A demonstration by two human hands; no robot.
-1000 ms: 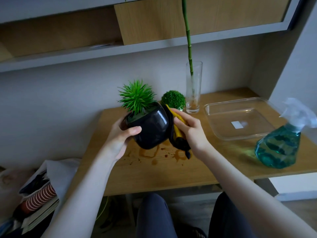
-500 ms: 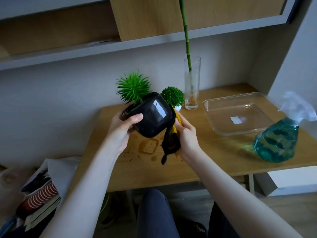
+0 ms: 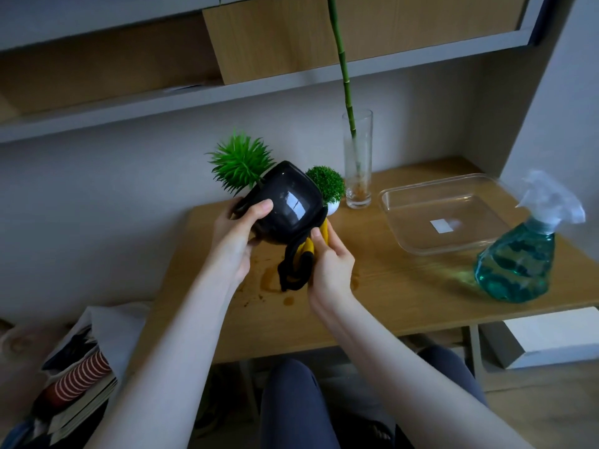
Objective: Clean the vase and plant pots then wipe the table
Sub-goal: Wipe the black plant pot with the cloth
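A glossy black plant pot (image 3: 285,205) with a spiky green plant (image 3: 241,163) is tilted in the air above the wooden table (image 3: 405,286). My left hand (image 3: 236,234) grips its left side, thumb on the front. My right hand (image 3: 330,264) holds a yellow and black cloth (image 3: 299,260) against the pot's underside. Behind the pot stands a small round green plant in a white pot (image 3: 327,189). A tall glass vase (image 3: 357,160) with a bamboo stem stands at the back. Brown stains (image 3: 270,281) mark the table under the pot.
A clear plastic tray (image 3: 444,212) lies to the right. A teal spray bottle (image 3: 522,264) stands near the right front edge. A shelf runs above the table. Books and a bag (image 3: 77,371) lie on the floor at the left; a white box (image 3: 551,335) sits under the table's right side.
The pot has been tipped further, its base now facing me, and lifted a little. My right hand and the cloth slid from the pot's right side down under it.
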